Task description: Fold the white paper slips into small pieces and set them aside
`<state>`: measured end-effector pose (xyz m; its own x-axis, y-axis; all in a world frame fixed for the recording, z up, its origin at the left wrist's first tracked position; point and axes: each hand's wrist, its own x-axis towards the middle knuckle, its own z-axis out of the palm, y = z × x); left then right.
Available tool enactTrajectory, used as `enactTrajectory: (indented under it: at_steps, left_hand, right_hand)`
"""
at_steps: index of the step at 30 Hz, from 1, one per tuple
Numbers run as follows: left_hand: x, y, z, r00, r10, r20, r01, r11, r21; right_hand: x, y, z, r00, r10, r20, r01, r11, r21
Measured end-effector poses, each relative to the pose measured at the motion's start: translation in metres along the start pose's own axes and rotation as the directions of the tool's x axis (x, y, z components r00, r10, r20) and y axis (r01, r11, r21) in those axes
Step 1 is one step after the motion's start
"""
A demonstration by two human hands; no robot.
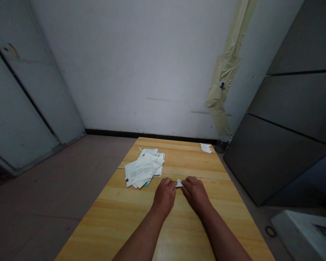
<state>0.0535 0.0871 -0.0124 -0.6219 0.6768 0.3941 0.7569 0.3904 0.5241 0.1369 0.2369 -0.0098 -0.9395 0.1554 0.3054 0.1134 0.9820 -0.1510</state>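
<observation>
A small folded piece of white paper (178,183) lies on the wooden table (119,217), pinched between my two hands. My left hand (165,194) is closed on its left end, fingertips pressed down. On the other end, my right hand (196,192) grips it the same way. Most of the paper is covered by my fingers, so its full shape is hidden. To the left of my hands lies a loose, overlapping pile of printed paper sheets (141,170).
Several small folded papers (205,148) lie at the table's far right corner. A white wall (152,72) stands behind the table. Grey panels (282,145) rise on the right, with a white box (301,232) and a black ring (270,231) on the floor.
</observation>
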Motion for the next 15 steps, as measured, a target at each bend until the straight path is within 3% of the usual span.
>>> enactTrajectory:
  at_steps: [8, 15]
  left_hand:
    - [-0.0004, -0.0014, 0.0019, 0.999, -0.031, -0.014, 0.03, 0.999, -0.033]
    - [0.0, -0.0034, 0.0027, 0.999, -0.033, 0.002, 0.033, 0.999, -0.021]
  right_hand:
    - [0.0001, 0.0018, -0.0012, 0.999, 0.039, -0.009, -0.038, 0.993, 0.108]
    - [0.0024, 0.001, 0.0015, 1.0, 0.029, 0.01, -0.029, 0.999, 0.022]
